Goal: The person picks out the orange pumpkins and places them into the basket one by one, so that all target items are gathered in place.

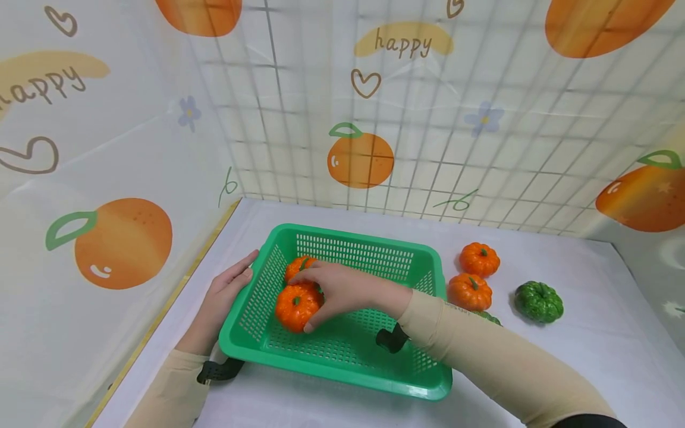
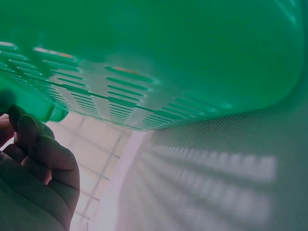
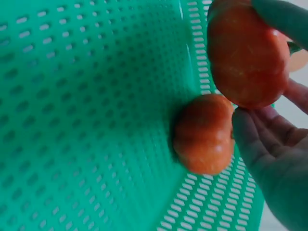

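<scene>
My right hand (image 1: 342, 288) reaches into a green plastic basket (image 1: 342, 371) and holds a small orange pumpkin (image 1: 296, 309) between thumb and fingers. In the right wrist view the held pumpkin (image 3: 248, 55) appears raised above the basket floor. A second orange pumpkin (image 1: 297, 267) sits in the basket's far left part, partly hidden by my fingers; it also shows as the lower pumpkin (image 3: 204, 134) in the right wrist view. At the basket's left side, my left hand (image 1: 222, 297) grips the rim; its bent fingers (image 2: 60, 154) show below the rim in the left wrist view.
Right of the basket, two orange pumpkins (image 1: 479, 260) stand close together. A green pumpkin (image 1: 539, 302) lies farther right, and another green one (image 1: 488, 317) is mostly hidden by my right sleeve. Patterned cloth and a white wire grid (image 1: 428, 119) rise behind the white table.
</scene>
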{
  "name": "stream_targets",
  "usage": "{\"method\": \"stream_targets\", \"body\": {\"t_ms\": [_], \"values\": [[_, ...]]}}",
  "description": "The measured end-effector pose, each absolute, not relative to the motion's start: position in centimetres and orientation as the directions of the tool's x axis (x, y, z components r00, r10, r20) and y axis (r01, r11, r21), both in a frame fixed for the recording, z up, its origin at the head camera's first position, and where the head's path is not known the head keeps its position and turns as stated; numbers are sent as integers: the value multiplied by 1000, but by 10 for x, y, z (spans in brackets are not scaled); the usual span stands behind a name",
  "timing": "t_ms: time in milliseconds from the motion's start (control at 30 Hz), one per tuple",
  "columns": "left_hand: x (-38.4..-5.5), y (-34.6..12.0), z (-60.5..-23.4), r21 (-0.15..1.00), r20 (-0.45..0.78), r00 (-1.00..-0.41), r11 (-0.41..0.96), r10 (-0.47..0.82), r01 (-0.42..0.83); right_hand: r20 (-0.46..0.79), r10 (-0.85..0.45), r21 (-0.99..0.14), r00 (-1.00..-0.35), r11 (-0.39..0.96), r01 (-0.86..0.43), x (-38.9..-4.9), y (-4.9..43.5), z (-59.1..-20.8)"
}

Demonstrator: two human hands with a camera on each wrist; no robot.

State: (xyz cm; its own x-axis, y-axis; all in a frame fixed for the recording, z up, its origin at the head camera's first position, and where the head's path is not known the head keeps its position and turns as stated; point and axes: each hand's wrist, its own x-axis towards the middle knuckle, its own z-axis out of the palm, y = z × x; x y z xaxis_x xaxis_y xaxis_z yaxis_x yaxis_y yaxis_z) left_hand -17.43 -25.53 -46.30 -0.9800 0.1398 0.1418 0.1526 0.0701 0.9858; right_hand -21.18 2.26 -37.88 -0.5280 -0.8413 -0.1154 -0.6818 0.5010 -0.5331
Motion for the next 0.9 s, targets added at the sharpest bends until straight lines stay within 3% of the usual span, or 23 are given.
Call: {"method": "stream_targets", "body": {"t_ms": [900], "values": [[-174,-256,-462,982,145,-980,104,138,160,-160,-869,-508,-468,479,-716,-202,-4,-419]]}}
